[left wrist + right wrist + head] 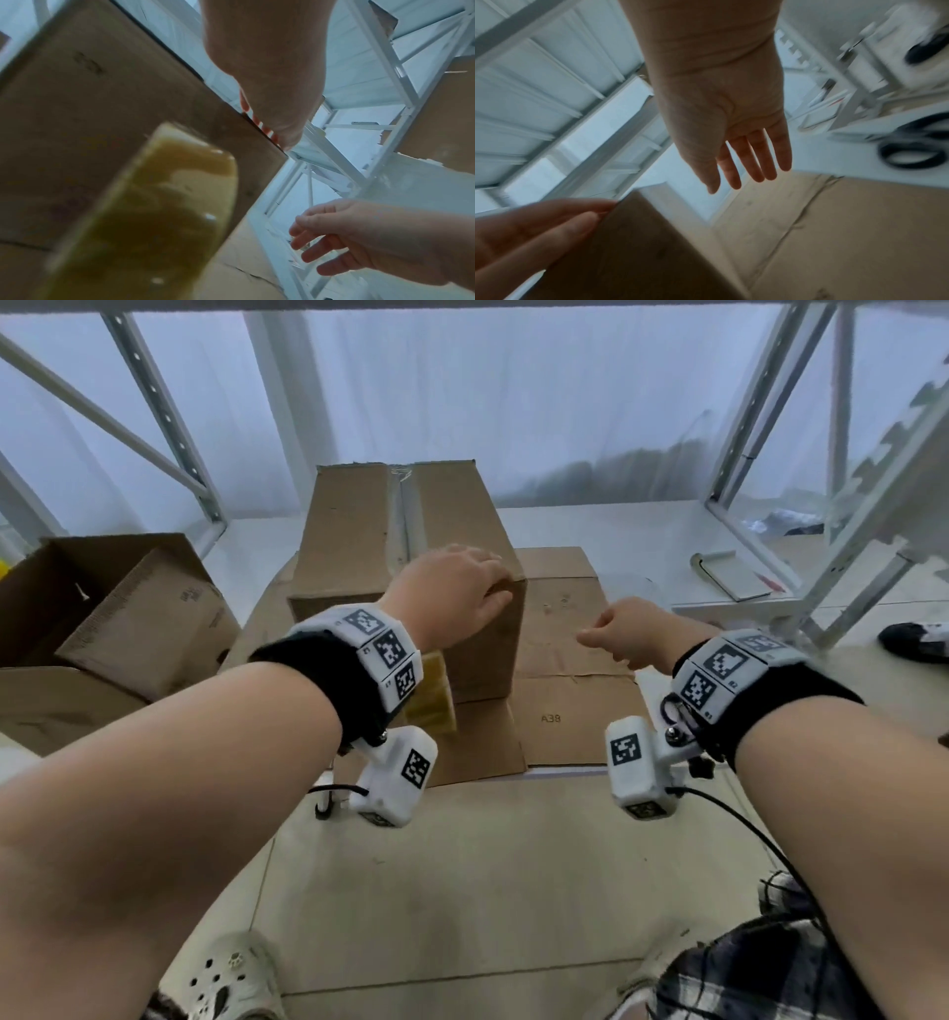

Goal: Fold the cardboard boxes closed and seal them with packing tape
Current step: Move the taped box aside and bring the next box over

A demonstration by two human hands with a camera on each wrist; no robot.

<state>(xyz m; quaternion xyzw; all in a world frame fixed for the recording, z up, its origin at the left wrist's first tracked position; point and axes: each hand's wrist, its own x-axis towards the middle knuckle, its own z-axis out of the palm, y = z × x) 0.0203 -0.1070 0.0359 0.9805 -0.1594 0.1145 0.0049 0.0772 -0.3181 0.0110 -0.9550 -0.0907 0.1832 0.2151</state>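
Observation:
A tall brown cardboard box (359, 546) stands on the floor in front of me, its top flaps shut with clear tape (403, 516) along the seam. My left hand (488, 593) grips the box's near right top corner, fingers over the top and thumb down the edge (277, 125). A yellowish tape roll (429, 695) shows just under that wrist and fills the left wrist view (154, 213); what holds it is hidden. My right hand (611, 634) hovers right of the box, holding nothing, its fingers straight (752, 160).
An open cardboard box (118, 603) lies tipped at the left. Flattened cardboard (570, 660) covers the floor under and right of the box. White metal rack frames (770, 428) stand behind and right; black scissors (911, 150) lie on the right one. My feet (231, 978) are below.

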